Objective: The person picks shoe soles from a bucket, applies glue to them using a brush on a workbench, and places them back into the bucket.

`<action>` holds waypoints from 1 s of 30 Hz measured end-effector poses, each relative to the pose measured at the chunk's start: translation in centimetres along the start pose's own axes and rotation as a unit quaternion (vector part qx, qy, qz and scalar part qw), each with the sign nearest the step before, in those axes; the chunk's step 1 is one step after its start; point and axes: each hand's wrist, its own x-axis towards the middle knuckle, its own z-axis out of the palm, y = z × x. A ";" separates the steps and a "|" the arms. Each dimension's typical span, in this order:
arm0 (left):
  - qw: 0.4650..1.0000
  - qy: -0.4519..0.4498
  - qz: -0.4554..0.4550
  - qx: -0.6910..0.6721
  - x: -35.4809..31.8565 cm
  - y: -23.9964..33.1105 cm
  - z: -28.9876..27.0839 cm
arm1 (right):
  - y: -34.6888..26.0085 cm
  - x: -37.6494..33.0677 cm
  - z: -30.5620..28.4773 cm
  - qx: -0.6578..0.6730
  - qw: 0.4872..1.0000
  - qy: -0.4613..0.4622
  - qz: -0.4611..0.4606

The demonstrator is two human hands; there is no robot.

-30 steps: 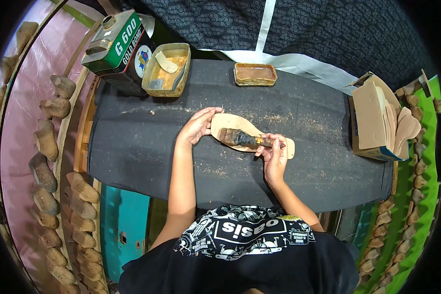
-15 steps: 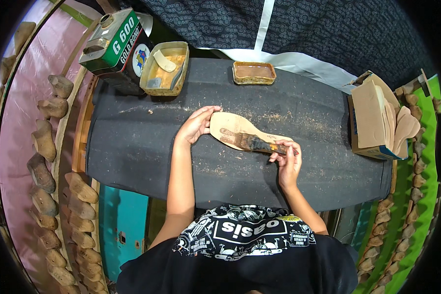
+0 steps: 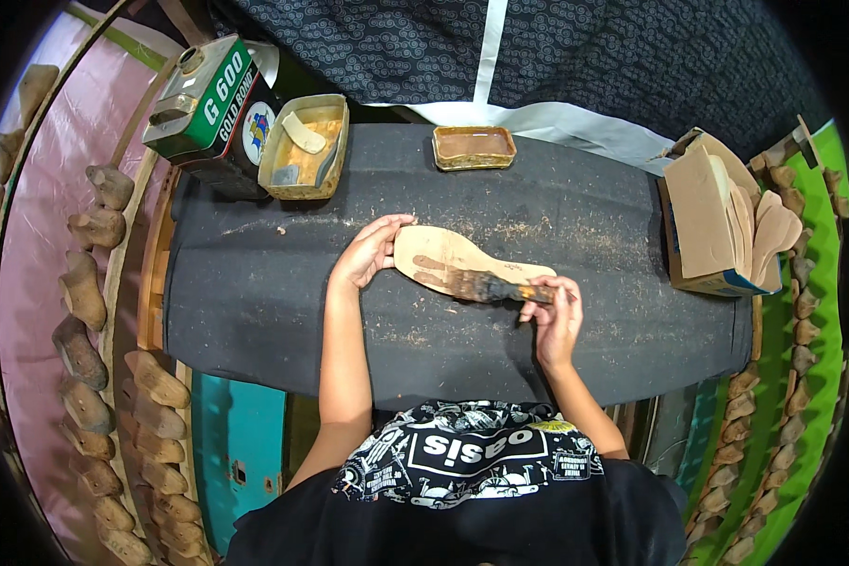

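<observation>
My left hand [image 3: 372,252] grips the wide rounded end of a tan shoe insole [image 3: 436,244], fingers at its edge. My right hand [image 3: 557,325] is closed round the handle of a brush [image 3: 489,287] with dark, stained bristles. The bristles lie across the near side of the insole and look smeared by motion. A wet brown streak shows on the insole beside them. The insole's narrow end reaches toward my right hand, just above the handle. Both hands are over the black-covered table [image 3: 283,302].
At the back stands a shallow dish [image 3: 474,149] of brown liquid. Back left are a tub [image 3: 305,179] with scraps and a green-and-black metal can [image 3: 212,113]. A cardboard box [image 3: 703,222] of insoles stands right. Wooden shoe lasts [image 3: 85,292] line racks on both sides.
The brush's bristles have moved slightly toward the insole's near edge, uncovering more of the brown streak. Both hands keep their holds. The whole view has shifted a little.
</observation>
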 end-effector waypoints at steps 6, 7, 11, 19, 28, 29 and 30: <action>1.000 -0.013 0.002 0.005 0.3 -0.4 -0.5 | 2.3 1.2 3.4 0.033 0.993 -0.108 0.039; 1.000 -0.013 0.000 0.008 0.3 -0.4 -0.4 | 2.4 1.4 3.4 0.036 0.993 -0.106 0.040; 1.000 -0.004 -0.001 -0.007 0.3 -0.5 -0.2 | 2.3 1.3 2.9 0.030 0.994 -0.106 0.025; 0.999 -0.031 0.000 -0.018 0.5 -0.2 -0.3 | 0.7 -0.4 -2.0 -0.025 1.000 -0.010 -0.008; 0.998 -0.062 0.001 -0.010 0.3 0.2 -0.3 | 0.5 0.4 -0.1 -0.001 0.999 -0.005 -0.049; 0.998 -0.067 0.000 -0.015 0.3 0.2 -0.3 | 0.8 0.8 0.5 -0.005 0.999 -0.020 -0.043; 0.998 -0.069 -0.001 -0.011 0.3 0.2 -0.3 | 1.0 1.1 1.1 -0.019 0.999 -0.029 -0.019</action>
